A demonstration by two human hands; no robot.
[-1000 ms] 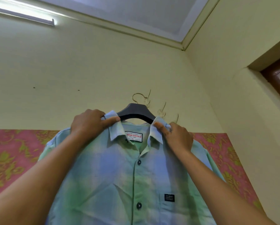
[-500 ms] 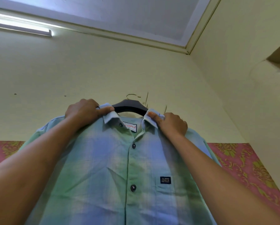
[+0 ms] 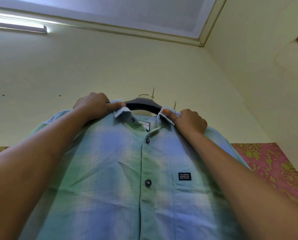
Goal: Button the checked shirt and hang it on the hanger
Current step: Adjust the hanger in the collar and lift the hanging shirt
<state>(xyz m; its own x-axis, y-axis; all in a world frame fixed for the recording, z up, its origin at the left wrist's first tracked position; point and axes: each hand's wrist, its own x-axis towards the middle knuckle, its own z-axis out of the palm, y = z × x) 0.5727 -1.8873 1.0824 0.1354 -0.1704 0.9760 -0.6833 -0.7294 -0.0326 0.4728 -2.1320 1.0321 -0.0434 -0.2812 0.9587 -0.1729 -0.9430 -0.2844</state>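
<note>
Overhead, left hand [image 3: 92,106] and right hand [image 3: 190,122] pinch one shirt [image 3: 110,163] on one hanger [image 3: 142,105].

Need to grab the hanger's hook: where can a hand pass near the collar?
Free: between the left hand and right hand, over the hanger, up to its hook. Bare wall above. Crowded: both ends of the collar, pinched by the hands.

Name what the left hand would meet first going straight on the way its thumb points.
Most likely the dark hanger: the left hand pinches the shirt collar with its thumb aimed toward the hanger's shoulder; depth is unclear.
</note>
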